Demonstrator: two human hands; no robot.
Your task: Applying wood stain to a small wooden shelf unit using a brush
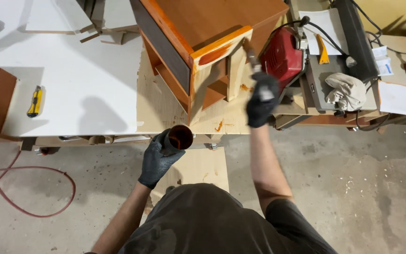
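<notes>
Right hand (262, 104) in a black glove grips a thin brush (250, 54) touching the orange wooden cabinet (203, 42) at twelve o'clock, while the gloved left hand (158, 157) squeezes a small round stain can (179, 137) that might tip and drip.

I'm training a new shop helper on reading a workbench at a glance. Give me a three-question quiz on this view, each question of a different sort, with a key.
1. True or false: the right hand holds a brush against the wooden cabinet piece.
2. What does the left hand hold? A) a hammer B) a small can with dark reddish liquid C) a tape measure
3. Fill in: the yellow utility knife lies on the ___ board, to the person's left.

Key: 1 true; 2 B; 3 white
</notes>
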